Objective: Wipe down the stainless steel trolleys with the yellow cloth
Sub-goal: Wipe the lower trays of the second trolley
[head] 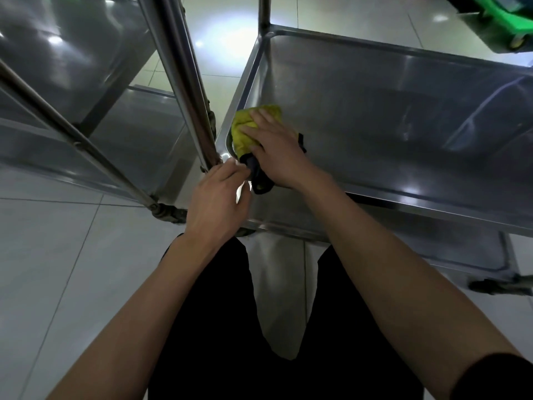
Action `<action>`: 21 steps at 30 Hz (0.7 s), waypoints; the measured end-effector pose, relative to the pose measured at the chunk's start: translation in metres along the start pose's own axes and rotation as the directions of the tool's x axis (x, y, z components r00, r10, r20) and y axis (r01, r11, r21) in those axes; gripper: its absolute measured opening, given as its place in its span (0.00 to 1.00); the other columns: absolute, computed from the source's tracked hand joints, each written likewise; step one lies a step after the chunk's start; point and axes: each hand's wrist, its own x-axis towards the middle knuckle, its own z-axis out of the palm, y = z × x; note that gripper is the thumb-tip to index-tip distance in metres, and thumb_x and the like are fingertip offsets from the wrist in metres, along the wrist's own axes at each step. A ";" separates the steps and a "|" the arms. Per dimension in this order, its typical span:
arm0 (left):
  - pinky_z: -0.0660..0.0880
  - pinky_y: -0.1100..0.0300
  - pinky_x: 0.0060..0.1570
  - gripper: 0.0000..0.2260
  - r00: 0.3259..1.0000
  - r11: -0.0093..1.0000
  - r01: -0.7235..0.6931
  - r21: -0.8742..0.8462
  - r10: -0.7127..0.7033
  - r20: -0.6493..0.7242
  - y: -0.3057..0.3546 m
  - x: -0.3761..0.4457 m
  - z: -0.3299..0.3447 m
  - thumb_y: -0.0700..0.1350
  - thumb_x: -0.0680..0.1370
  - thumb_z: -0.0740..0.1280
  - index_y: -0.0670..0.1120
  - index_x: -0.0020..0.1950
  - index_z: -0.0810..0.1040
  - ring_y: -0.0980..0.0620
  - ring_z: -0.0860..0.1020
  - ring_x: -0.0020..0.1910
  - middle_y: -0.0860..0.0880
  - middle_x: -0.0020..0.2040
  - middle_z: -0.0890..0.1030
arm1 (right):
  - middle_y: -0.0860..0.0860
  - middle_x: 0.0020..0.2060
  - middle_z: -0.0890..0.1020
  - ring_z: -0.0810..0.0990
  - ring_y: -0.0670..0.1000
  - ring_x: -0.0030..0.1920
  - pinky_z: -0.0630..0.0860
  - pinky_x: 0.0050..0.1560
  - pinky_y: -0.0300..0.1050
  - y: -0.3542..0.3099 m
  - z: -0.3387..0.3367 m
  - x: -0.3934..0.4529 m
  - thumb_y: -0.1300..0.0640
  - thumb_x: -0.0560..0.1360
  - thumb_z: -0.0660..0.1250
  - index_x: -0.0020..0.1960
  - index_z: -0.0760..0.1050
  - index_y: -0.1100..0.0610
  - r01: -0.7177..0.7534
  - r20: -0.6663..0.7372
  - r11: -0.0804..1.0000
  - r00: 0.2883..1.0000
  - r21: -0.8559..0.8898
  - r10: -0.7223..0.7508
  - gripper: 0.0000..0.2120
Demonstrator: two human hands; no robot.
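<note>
Okay, left to right: at 10 o'clock stands one steel trolley (pixel 86 82), its slanted upright tube (pixel 184 82) running down toward centre. My left hand (pixel 216 200) sits at the corner where that tube ends, fingers curled at the near-left corner rim of the second trolley (pixel 403 125); cannot tell if they clamp the rim or just rest on it. Just right of it, my right hand (pixel 277 148) presses flat, fingers straight and spread, on the yellow cloth (pixel 248 128), which lies bunched in the tray's near-left corner, a dark part (pixel 259 180) of it trailing toward 6 o'clock under my palm. Tray stretches off to 3 o'clock. Green plastic thing (pixel 496 13) at 1 o'clock on the tiled floor (pixel 57 255).
</note>
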 end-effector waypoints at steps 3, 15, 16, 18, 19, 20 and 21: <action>0.71 0.60 0.51 0.10 1.000 1.000 -0.006 -0.001 0.006 0.023 -0.001 -0.003 -0.004 0.39 0.76 0.68 0.42 0.57 0.82 0.49 0.77 0.56 0.48 0.55 0.81 | 0.50 0.81 0.52 0.47 0.51 0.80 0.49 0.77 0.55 -0.004 -0.003 0.003 0.54 0.85 0.54 0.76 0.65 0.48 0.050 0.063 0.999 0.997 -0.011 -0.050 0.20; 0.68 0.51 0.57 0.10 0.997 0.999 0.013 0.039 -0.016 0.077 0.048 0.019 0.012 0.48 0.77 0.64 0.48 0.52 0.84 0.48 0.77 0.57 0.52 0.54 0.81 | 0.51 0.80 0.55 0.52 0.54 0.80 0.60 0.71 0.55 0.061 -0.011 -0.061 0.56 0.84 0.55 0.75 0.66 0.48 -0.109 -0.155 0.994 0.982 -0.025 0.104 0.20; 0.68 0.52 0.56 0.10 0.995 1.000 0.007 0.029 -0.010 0.101 0.058 0.025 0.017 0.48 0.77 0.64 0.48 0.52 0.84 0.48 0.77 0.57 0.52 0.54 0.81 | 0.52 0.80 0.55 0.51 0.54 0.80 0.60 0.71 0.55 0.072 -0.015 -0.071 0.55 0.84 0.55 0.75 0.66 0.48 -0.145 -0.171 0.989 0.975 -0.024 0.139 0.20; 0.68 0.51 0.55 0.10 0.986 1.000 -0.008 0.021 0.004 0.164 0.075 0.036 0.026 0.48 0.77 0.65 0.48 0.52 0.84 0.47 0.76 0.57 0.52 0.54 0.81 | 0.52 0.80 0.54 0.51 0.54 0.80 0.60 0.71 0.56 0.092 -0.025 -0.089 0.55 0.84 0.54 0.76 0.65 0.48 -0.197 -0.191 0.980 0.963 -0.025 0.189 0.20; 0.69 0.49 0.56 0.10 0.979 1.000 -0.021 0.022 0.016 0.202 0.084 0.042 0.032 0.48 0.77 0.65 0.49 0.53 0.83 0.47 0.76 0.57 0.52 0.55 0.81 | 0.52 0.80 0.54 0.51 0.54 0.80 0.60 0.72 0.56 0.102 -0.030 -0.098 0.55 0.84 0.55 0.76 0.65 0.49 -0.215 -0.198 0.976 0.958 -0.026 0.206 0.21; 0.70 0.48 0.56 0.11 0.971 0.999 -0.037 0.022 0.031 0.238 0.093 0.047 0.037 0.49 0.77 0.64 0.49 0.54 0.83 0.46 0.76 0.58 0.51 0.56 0.81 | 0.52 0.80 0.54 0.51 0.55 0.80 0.60 0.73 0.57 0.112 -0.035 -0.107 0.56 0.84 0.55 0.76 0.64 0.49 -0.231 -0.202 0.972 0.954 -0.031 0.220 0.21; 0.70 0.48 0.56 0.11 0.962 0.998 -0.053 0.016 0.047 0.270 0.102 0.052 0.043 0.49 0.78 0.63 0.49 0.54 0.83 0.46 0.75 0.58 0.51 0.56 0.80 | 0.52 0.80 0.54 0.51 0.55 0.80 0.60 0.73 0.57 0.122 -0.040 -0.116 0.56 0.84 0.55 0.76 0.64 0.49 -0.252 -0.203 0.967 0.949 -0.037 0.240 0.21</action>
